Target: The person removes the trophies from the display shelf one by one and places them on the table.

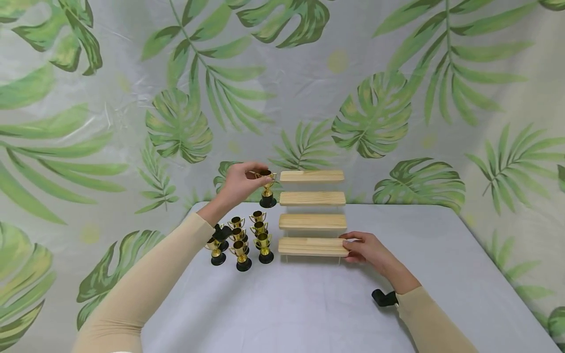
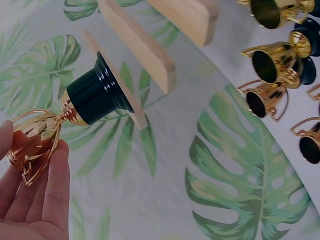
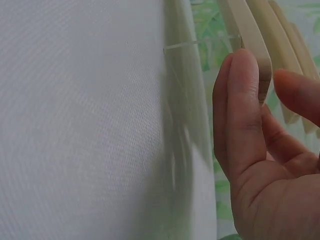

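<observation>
My left hand [image 1: 243, 180] holds a small gold trophy cup [image 1: 268, 190] by its bowl, just left of the top tiers of a wooden step rack. In the left wrist view the trophy's black base [image 2: 97, 92] overlaps the end of the uppermost board [image 2: 134, 107]. Thumb and fingers of my right hand [image 1: 370, 252] grip the right end of the lowest board [image 1: 309, 246]. The right wrist view has fingers [image 3: 243, 105] against that board [image 3: 254, 45], with the thumb on its other side.
Several more gold trophies [image 1: 241, 249] with black bases stand grouped left of the rack, under my left forearm. Clear supports [image 3: 200, 43] carry the boards. A white cloth [image 1: 304, 309] covers the table; a leaf-print curtain [image 1: 304, 88] hangs behind.
</observation>
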A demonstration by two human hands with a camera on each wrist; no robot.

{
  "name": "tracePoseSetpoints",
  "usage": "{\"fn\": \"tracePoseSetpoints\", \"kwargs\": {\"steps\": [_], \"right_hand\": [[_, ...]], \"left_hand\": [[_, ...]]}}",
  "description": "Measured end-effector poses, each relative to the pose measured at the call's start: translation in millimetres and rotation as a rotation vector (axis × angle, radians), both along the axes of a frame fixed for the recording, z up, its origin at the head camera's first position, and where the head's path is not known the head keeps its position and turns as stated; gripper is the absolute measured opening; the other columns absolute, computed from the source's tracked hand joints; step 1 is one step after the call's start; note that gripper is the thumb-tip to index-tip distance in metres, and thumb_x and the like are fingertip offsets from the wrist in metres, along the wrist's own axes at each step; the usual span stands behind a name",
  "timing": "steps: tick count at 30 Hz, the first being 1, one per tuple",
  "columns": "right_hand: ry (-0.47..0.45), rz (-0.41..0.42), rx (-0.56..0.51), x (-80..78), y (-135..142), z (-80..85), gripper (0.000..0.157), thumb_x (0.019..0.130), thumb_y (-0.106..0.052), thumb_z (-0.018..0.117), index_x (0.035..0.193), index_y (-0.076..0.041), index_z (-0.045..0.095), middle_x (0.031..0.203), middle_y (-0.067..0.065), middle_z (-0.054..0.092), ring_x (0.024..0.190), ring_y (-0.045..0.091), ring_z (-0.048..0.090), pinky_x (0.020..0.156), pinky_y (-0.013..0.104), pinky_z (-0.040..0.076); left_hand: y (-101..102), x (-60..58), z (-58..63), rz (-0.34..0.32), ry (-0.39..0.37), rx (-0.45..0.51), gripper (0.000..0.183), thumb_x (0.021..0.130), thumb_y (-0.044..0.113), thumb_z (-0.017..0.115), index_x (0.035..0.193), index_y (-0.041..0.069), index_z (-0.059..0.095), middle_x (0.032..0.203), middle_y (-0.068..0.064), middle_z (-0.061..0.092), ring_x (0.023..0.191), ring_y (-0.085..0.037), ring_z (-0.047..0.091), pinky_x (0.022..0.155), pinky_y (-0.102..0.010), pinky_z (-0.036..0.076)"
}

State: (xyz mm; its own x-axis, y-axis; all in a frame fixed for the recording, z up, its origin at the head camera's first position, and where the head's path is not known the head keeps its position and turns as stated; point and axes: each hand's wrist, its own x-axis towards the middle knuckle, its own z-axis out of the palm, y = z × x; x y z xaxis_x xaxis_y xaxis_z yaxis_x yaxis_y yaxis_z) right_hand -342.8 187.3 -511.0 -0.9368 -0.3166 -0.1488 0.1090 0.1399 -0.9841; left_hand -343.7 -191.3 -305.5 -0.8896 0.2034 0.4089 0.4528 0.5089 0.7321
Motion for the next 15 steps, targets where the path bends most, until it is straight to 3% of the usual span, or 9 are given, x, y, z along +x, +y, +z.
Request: {"fn": "tracePoseSetpoints", "kwargs": {"steps": [15], "right_hand": [[-0.022, -0.013, -0.011, 0.8, 2.1, 0.2, 0.047, 0.099, -0.017, 0.066, 0.138, 0.007, 0.053, 0.106, 0.018, 0.064, 0.077, 0.018, 0.067, 0.074, 0.034, 0.061]], "left_hand": [[-62.0, 39.3, -23.4, 0.144, -0.046, 0.009, 0.041, 0.091, 0.034, 0.077, 0.128, 0.019, 0.068, 0.116, -0.001, 0.065, 0.098, -0.019, 0.066, 0.08, -0.041, 0.056]]}}
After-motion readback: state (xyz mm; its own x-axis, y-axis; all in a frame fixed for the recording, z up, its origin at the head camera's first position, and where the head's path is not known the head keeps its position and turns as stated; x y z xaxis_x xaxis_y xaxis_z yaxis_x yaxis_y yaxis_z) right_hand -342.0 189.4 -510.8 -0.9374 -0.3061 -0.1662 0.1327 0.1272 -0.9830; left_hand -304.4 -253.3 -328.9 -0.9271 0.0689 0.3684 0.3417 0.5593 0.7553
